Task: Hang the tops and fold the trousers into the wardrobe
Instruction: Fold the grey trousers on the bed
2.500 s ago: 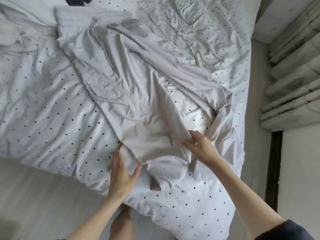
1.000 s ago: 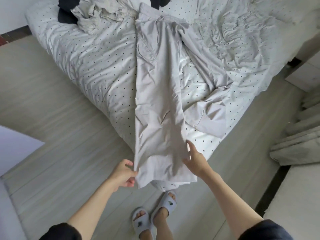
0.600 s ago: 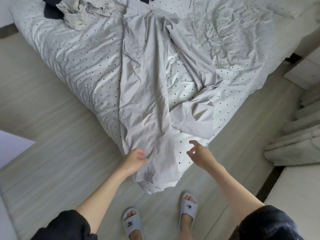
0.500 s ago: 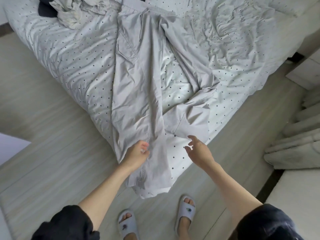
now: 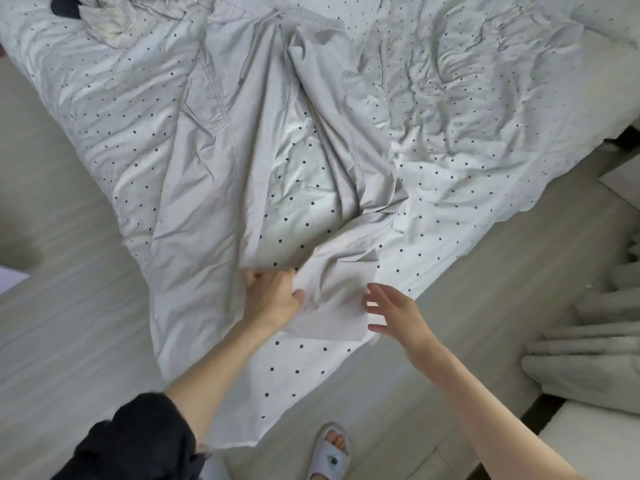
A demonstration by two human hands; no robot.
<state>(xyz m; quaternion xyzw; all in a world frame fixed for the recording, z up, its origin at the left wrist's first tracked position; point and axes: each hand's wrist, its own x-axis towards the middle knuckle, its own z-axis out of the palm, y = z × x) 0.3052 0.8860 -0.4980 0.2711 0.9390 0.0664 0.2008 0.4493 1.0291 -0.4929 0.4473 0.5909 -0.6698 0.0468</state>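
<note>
Two legs splayed | trousers (image 5: 221, 150) pale grey, creased | waistband far

- The trousers (image 5: 214, 161) are seen as matt, creased pale grey woven cloth.
- The bed cover (image 5: 467, 133) is shown as rumpled, dotted cotton-like cloth.
- The floor (image 5: 62, 306) is laid in smooth pale wood-look planks.

Soft, even daylight, no harsh shadows.
The dotted bedsheet (image 5: 467, 140) shows pale glare along its creases near the middle; wide-angle bending curves the floor (image 5: 62, 306) lines at the edges, and the right hand (image 5: 394, 311) is slightly motion-blurred.
</note>
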